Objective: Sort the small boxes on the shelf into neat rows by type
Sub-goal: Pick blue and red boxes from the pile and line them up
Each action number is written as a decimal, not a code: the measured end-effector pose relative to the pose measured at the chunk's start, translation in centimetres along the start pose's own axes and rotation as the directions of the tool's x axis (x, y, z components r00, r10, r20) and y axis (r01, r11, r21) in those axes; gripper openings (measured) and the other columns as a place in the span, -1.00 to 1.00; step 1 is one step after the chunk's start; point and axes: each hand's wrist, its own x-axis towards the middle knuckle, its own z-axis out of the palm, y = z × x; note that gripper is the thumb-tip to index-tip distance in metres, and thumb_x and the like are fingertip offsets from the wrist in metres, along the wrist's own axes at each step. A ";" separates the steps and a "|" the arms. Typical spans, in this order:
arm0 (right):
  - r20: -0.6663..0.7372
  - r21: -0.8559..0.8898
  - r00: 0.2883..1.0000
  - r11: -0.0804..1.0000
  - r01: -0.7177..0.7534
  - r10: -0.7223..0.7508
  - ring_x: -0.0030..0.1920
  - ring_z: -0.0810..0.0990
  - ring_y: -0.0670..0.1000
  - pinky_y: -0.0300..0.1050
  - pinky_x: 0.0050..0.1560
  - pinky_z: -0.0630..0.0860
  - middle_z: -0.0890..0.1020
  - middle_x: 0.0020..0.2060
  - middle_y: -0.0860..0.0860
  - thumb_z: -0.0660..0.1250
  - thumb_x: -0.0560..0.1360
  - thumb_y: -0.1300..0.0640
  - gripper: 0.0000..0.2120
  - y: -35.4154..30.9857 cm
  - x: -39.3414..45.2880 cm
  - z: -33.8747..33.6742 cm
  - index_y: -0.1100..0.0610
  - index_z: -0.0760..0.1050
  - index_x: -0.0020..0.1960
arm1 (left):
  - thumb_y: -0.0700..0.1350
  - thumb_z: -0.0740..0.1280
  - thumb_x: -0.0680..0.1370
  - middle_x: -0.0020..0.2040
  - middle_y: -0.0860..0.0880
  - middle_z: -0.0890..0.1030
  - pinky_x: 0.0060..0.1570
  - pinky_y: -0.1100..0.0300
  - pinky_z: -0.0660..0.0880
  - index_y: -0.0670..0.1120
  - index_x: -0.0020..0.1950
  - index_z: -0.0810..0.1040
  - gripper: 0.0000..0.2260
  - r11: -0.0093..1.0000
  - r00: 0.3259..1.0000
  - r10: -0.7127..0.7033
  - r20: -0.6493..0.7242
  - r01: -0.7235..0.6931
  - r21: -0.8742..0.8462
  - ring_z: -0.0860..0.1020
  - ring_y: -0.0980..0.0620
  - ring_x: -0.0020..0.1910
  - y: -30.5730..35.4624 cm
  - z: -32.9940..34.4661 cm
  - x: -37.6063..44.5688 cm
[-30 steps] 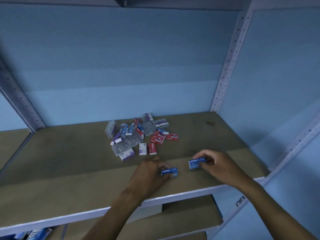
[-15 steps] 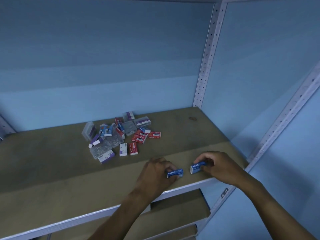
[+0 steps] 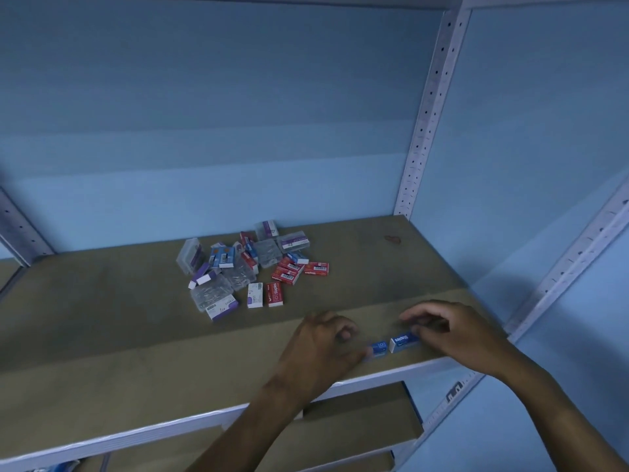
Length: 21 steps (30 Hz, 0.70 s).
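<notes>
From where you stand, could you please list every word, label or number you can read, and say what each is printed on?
"Staples": blue box held by the right hand, printed upside down.
"Staples": red box lying in front of the pile.
"Staples": red box at the pile's right edge, upside down.
The blue box at the left hand and the other labels and barcodes: too blurred.

2 blue boxes [image 3: 391,344], 2 hands [image 3: 452,330], 1 pile [image 3: 252,267]

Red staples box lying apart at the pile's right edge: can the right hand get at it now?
Probably yes. The red staples box lies flat and apart, bare shelf between. But the right hand grips a blue box and must release it first.
</notes>
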 end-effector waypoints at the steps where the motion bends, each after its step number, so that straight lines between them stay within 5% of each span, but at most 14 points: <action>1: -0.011 -0.004 1.000 1.000 0.006 -0.006 0.05 0.56 -0.37 -0.46 -0.04 0.52 0.65 0.01 -0.35 0.37 0.59 0.16 -0.74 -0.2 0.2 -0.3 -0.21 0.64 0.08 | 0.26 0.40 0.42 -0.09 0.18 0.55 -0.09 0.41 0.42 0.07 0.03 0.61 -0.67 1.000 0.999 -0.029 -0.021 0.029 -0.005 0.52 0.21 -0.09 -0.5 -0.8 -0.3; 4: -0.004 0.000 1.000 1.000 0.014 -0.014 0.05 0.57 -0.35 -0.40 0.00 0.49 0.65 0.01 -0.36 0.34 0.60 0.18 -0.70 -1.3 1.8 -0.1 -0.23 0.64 0.04 | 0.25 0.33 0.48 -0.02 0.21 0.56 -0.05 0.47 0.42 0.12 0.08 0.59 -0.70 0.991 0.991 -0.128 -0.045 0.129 0.033 0.53 0.27 -0.03 -3.0 -3.4 -0.8; 7: 0.036 -0.027 0.999 0.999 0.034 -0.033 0.09 0.56 -0.31 -0.31 0.13 0.49 0.63 0.10 -0.33 0.34 0.60 0.16 -0.73 -2.8 4.4 1.8 -0.22 0.62 0.11 | 0.27 0.24 0.49 0.16 0.13 0.58 0.17 0.16 0.52 0.12 0.15 0.57 -0.64 0.967 0.985 -0.130 -0.113 0.151 0.204 0.54 0.13 0.15 -6.2 -5.2 -0.7; 10: 0.068 -0.133 0.995 0.987 0.087 -0.078 0.22 0.50 -0.18 -0.25 0.22 0.43 0.54 0.27 -0.22 0.32 0.61 0.07 -0.70 -4.4 7.8 4.4 -0.19 0.51 0.31 | 0.27 0.15 0.49 0.35 0.07 0.47 0.37 0.05 0.36 0.13 0.30 0.47 -0.55 0.893 0.979 -0.194 -0.065 0.204 0.401 0.40 -0.04 0.36 -8.2 -6.0 -0.1; 15: 0.071 -0.271 0.986 0.948 0.167 -0.153 0.45 0.39 0.05 -0.09 0.48 0.30 0.42 0.48 -0.01 0.25 0.61 0.10 -0.50 -7.3 13.0 8.0 -0.05 0.32 0.54 | 0.22 0.14 0.44 0.46 0.04 0.36 0.30 -0.04 0.37 0.07 0.43 0.36 -0.43 0.853 0.974 -0.214 -0.073 0.223 0.472 0.35 -0.21 0.29 -8.3 -6.5 0.6; 19: 0.102 -0.409 0.990 0.903 0.132 -0.098 0.50 0.31 0.13 -0.01 0.50 0.27 0.38 0.52 0.05 0.17 0.65 0.06 -0.51 -8.1 14.8 9.2 0.01 0.28 0.57 | 0.16 0.15 0.42 0.30 0.02 0.52 0.13 -0.08 0.46 0.06 0.32 0.49 -0.50 0.834 0.976 -0.195 -0.095 0.216 0.508 0.46 -0.27 0.18 -7.8 -5.8 0.4; 21: 0.118 -0.433 0.989 0.891 0.135 -0.093 0.46 0.37 0.13 -0.03 0.46 0.32 0.43 0.47 0.03 0.22 0.60 0.09 -0.51 -7.6 15.0 9.6 -0.02 0.34 0.53 | 0.15 0.15 0.45 0.33 0.03 0.48 0.23 -0.07 0.40 0.06 0.34 0.47 -0.51 0.820 0.977 -0.198 -0.083 0.211 0.531 0.41 -0.26 0.25 -7.8 -5.8 0.4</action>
